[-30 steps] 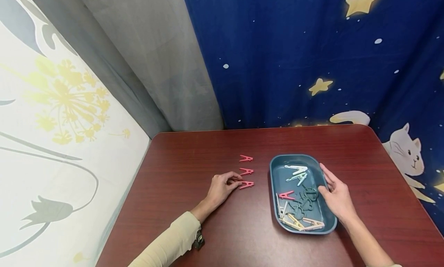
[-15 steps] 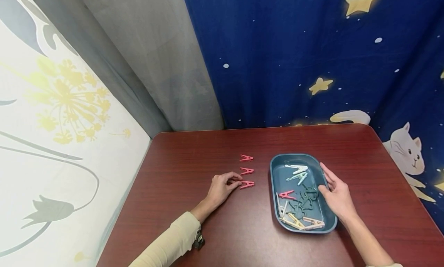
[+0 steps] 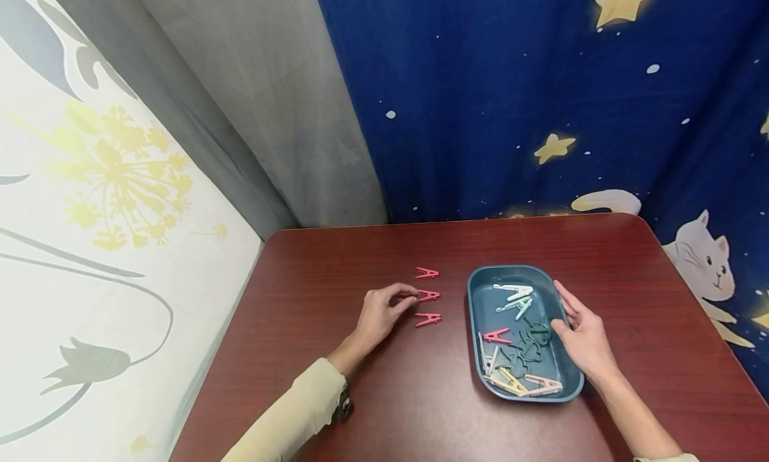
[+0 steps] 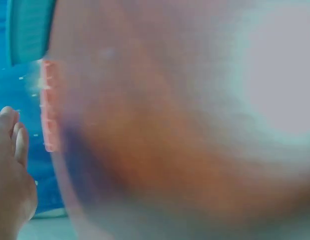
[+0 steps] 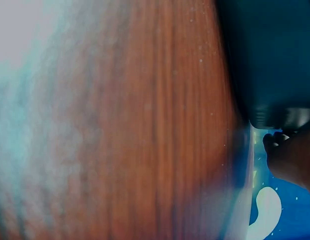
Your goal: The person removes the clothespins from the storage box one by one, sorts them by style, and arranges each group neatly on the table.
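Three pink clothespins lie in a column on the table: a far clothespin [image 3: 427, 273], a middle clothespin [image 3: 430, 295] and a near clothespin [image 3: 428, 320]. My left hand [image 3: 380, 312] pinches the left end of the middle one between thumb and fingers. To their right is a blue tray [image 3: 471, 302], its right rim gripped by my right hand [image 3: 584, 335], thumb over the inside and fingers along the outer wall. In the tray lie a pink clothespin [image 3: 496, 336], pale green clothespins [image 3: 518, 305], dark green flat-shaped pieces [image 3: 529, 348] and yellow and beige clothespins [image 3: 543, 386].
The brown table [image 3: 336, 268] has a rounded far edge. A blue star-patterned curtain [image 3: 480, 115] and a grey curtain [image 3: 288, 115] hang behind it. A white patterned wall [image 3: 120, 302] borders the left side.
My left hand has left the near clothespin and moved slightly away from me to the middle one. The right hand and the tray stay in place.
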A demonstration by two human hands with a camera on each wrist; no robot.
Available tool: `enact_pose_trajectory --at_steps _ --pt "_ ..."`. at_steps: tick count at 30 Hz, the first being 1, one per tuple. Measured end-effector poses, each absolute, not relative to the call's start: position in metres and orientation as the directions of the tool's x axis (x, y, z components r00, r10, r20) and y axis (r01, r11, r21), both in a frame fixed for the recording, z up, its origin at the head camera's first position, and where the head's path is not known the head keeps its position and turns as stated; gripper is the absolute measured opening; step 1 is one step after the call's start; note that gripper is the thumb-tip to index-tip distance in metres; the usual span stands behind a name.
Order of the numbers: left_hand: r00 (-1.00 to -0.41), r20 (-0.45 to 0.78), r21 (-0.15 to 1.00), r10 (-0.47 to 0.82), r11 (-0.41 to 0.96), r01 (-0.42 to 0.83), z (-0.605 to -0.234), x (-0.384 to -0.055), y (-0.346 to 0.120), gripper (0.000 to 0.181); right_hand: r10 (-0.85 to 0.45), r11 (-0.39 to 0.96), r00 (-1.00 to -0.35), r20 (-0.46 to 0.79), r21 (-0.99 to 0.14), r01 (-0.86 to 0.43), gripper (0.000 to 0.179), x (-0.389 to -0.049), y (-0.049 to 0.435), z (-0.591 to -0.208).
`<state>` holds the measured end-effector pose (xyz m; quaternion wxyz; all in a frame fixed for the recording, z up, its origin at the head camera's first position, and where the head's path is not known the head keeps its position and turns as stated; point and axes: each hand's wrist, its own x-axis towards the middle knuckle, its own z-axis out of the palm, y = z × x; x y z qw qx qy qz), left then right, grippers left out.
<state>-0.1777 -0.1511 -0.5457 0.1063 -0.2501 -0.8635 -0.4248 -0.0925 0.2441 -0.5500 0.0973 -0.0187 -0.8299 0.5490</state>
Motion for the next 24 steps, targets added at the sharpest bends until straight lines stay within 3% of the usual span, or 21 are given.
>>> enact_pose_trajectory --at_steps 6,13,19,24 --pt "-0.849 0.423 0.781 0.318 0.348 0.519 -0.52 -0.192 -0.124 0.023 0.139 0.408 -0.981 0.132 -0.911 -0.065 0.073 -0.093 0.245 -0.55" --pt "-0.816 0.424 0.826 0.393 0.2 0.526 -0.501 -0.199 -0.078 0.034 0.141 0.407 -0.982 0.128 -0.912 -0.061 0.074 -0.091 0.243 -0.549" --pt "-0.832 0.309 0.949 0.46 -0.085 0.305 -0.495 -0.209 -0.039 0.045 0.136 0.407 -0.982 0.128 -0.911 -0.062 0.073 -0.09 0.243 -0.547" --pt "-0.833 0.223 0.962 0.506 -0.252 0.105 -0.494 -0.213 -0.012 0.049 0.135 0.418 -0.984 0.113 -0.907 -0.047 0.073 -0.09 0.243 -0.545"
